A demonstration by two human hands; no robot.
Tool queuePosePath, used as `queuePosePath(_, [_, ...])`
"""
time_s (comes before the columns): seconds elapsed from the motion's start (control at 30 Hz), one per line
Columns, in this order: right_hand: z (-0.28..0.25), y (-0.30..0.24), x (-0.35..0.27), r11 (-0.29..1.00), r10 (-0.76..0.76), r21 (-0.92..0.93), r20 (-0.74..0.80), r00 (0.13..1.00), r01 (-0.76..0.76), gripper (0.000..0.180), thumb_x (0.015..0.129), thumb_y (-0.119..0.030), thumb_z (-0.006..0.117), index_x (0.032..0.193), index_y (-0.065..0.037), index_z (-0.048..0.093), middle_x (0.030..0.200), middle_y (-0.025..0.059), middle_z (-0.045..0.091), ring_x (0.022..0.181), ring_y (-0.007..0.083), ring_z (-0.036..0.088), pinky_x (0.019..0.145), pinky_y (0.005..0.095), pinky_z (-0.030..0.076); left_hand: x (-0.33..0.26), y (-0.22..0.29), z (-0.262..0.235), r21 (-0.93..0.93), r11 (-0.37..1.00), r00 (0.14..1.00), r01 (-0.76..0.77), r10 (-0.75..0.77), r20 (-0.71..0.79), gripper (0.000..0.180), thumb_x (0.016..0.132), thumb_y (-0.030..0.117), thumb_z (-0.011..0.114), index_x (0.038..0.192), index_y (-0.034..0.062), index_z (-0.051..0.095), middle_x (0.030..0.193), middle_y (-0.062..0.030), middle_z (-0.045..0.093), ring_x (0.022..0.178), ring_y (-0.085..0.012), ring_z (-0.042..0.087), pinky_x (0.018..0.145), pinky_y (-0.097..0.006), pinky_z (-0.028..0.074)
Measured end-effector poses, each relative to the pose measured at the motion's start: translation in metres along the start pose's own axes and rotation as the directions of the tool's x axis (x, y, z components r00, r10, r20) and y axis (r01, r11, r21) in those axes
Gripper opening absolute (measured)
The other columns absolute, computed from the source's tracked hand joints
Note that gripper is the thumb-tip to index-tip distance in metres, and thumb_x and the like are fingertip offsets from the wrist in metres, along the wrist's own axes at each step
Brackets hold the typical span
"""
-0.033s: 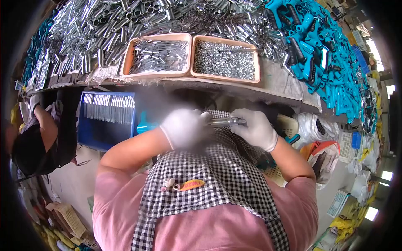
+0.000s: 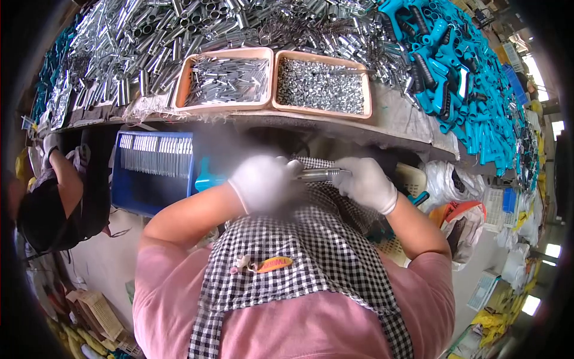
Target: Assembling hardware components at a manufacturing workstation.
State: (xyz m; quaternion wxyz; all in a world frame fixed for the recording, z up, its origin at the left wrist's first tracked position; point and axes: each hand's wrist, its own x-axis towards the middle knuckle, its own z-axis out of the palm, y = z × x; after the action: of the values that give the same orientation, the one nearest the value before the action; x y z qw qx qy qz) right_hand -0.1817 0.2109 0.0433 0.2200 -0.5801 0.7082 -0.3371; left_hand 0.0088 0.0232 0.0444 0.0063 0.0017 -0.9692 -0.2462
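A shiny metal tube (image 2: 315, 175) with a ridged, coil-like right end lies level between my hands, in front of the checked apron. My left hand (image 2: 263, 182), in a white glove, is closed around the tube's left part; a grey blur covers some of that hand. Curled fingers of my right hand (image 2: 366, 184), also gloved in white, are pinched at the ridged right end. Whether they grip a separate small part there is hidden. A turquoise part (image 2: 207, 176) shows just left of my left wrist.
On the workbench (image 2: 412, 122) ahead stand a tray of thin metal pins (image 2: 227, 81) and a tray of small metal pieces (image 2: 320, 87). Behind them are heaped metal tubes (image 2: 143, 36); turquoise handles (image 2: 454, 72) pile up right. A blue bin (image 2: 134, 194) stands left, near another person's arm (image 2: 66, 179).
My right hand has shifted slightly to the right along the tube's ridged end, its fingers more curled. My left hand stays in place.
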Motion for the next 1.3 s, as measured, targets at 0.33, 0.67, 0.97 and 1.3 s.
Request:
queuePosePath(0.33, [0.009,-0.006,-0.003,0.890,0.313,0.277,0.208,0.927,-0.363,0.037,0.094,-0.030,0.063,0.109,0.004,0.063,0.077,0.0080,0.068,0.062,0.0107,0.064,0.052,0.0252,0.049,0.001,0.001,-0.003,0.028,0.998,0.999,-0.055,0.055,-0.001,0.043,0.081,0.037,0.071,0.105,0.0024,0.066,0.073,-0.0154,0.065,0.063,-0.0335,0.065,0.058,-0.043,0.053])
queuePosePath(0.67, [0.010,0.005,-0.008,0.996,0.079,0.041,0.025,0.997,-0.080,0.043,0.088,-0.036,0.068,0.108,0.002,0.064,0.099,0.0190,0.068,0.088,0.0369,0.067,0.080,0.0407,0.054,0.000,0.003,-0.004,0.037,0.999,0.998,-0.033,0.031,0.046,0.045,0.082,0.039,0.070,0.106,0.0017,0.064,0.072,-0.0164,0.064,0.063,-0.0339,0.065,0.057,-0.043,0.053])
queuePosePath(0.97, [0.019,-0.004,-0.008,1.000,0.024,-0.017,-0.034,0.999,-0.024,0.045,0.088,-0.037,0.069,0.107,0.003,0.064,0.092,0.0195,0.069,0.083,0.0310,0.069,0.076,0.0380,0.055,0.001,0.002,0.000,0.017,0.998,0.997,-0.056,0.055,0.044,0.041,0.082,0.038,0.069,0.103,0.0032,0.063,0.074,-0.0170,0.065,0.064,-0.0350,0.065,0.058,-0.044,0.052])
queuePosePath(1.3, [0.019,-0.004,0.006,0.934,-0.291,-0.234,-0.062,0.955,0.269,0.031,0.077,-0.034,0.075,0.088,-0.007,0.066,0.069,0.0133,0.063,0.065,0.0343,0.065,0.059,0.0435,0.052,0.001,-0.002,0.008,0.002,0.999,0.998,-0.037,0.037,0.050,0.039,0.082,0.038,0.069,0.103,0.0050,0.065,0.074,-0.0160,0.065,0.064,-0.0340,0.065,0.058,-0.044,0.052])
